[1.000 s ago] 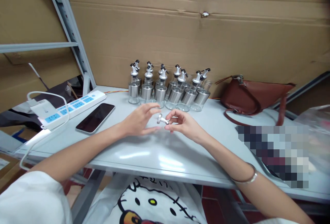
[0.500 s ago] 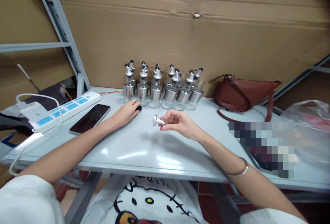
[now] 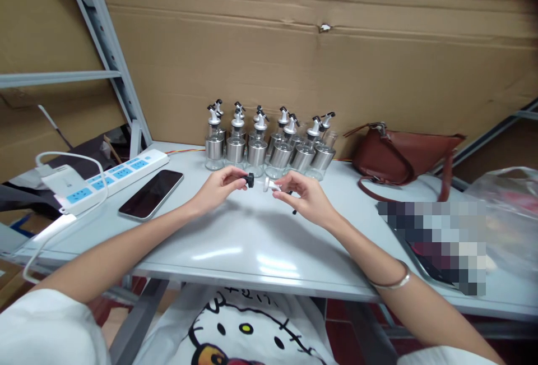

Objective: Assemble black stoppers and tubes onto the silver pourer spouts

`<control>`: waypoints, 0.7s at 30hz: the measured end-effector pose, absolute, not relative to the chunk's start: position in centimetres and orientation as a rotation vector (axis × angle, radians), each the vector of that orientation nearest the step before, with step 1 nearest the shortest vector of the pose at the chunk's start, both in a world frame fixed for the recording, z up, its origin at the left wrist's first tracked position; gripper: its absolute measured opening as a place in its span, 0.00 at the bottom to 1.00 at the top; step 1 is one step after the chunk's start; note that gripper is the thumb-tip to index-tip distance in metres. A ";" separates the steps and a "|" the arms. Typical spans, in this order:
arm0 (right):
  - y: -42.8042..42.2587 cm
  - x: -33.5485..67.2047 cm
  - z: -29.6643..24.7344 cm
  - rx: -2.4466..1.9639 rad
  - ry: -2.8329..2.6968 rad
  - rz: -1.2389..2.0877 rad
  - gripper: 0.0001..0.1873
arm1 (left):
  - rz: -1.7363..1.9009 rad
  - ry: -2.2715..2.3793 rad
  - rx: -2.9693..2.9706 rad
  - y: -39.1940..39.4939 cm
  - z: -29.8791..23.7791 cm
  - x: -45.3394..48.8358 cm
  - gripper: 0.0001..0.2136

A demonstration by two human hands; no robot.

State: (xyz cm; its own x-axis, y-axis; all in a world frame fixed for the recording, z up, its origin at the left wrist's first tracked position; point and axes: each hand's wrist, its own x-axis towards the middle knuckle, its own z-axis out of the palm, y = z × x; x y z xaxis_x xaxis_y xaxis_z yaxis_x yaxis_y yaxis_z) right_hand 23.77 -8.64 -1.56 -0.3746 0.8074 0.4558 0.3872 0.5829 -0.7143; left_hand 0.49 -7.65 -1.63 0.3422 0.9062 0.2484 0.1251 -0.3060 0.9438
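Observation:
My left hand (image 3: 221,186) pinches a small black ribbed stopper (image 3: 250,180) above the table. Facing it, a short gap away, is a white pour spout (image 3: 271,185), held by its neck between the thumb and fingers of my right hand (image 3: 306,195). The spout's wide round base points left at the stopper, and a black tip shows below my right fingers. Behind both hands stand several glass oil bottles (image 3: 256,152) with steel sleeves, most topped with white and black pour spouts. A front-right bottle (image 3: 323,157) has a bare glass neck.
On the left lie a phone (image 3: 151,194) and a white power strip (image 3: 117,177) with a plugged-in cable. A brown handbag (image 3: 403,155) and a clear plastic bag (image 3: 510,213) are at the right, near a blurred-out item. Cardboard (image 3: 260,45) walls the back.
My left hand has lifted the black stopper off the table and moved right. My right hand has shifted slightly right and up with the spout, so the two parts now face each other.

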 end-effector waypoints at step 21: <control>-9.6 23.0 -1.6 -0.649 -2.001 0.217 0.07 | 1.122 0.827 1.441 -9.4 -1.7 1.4 0.15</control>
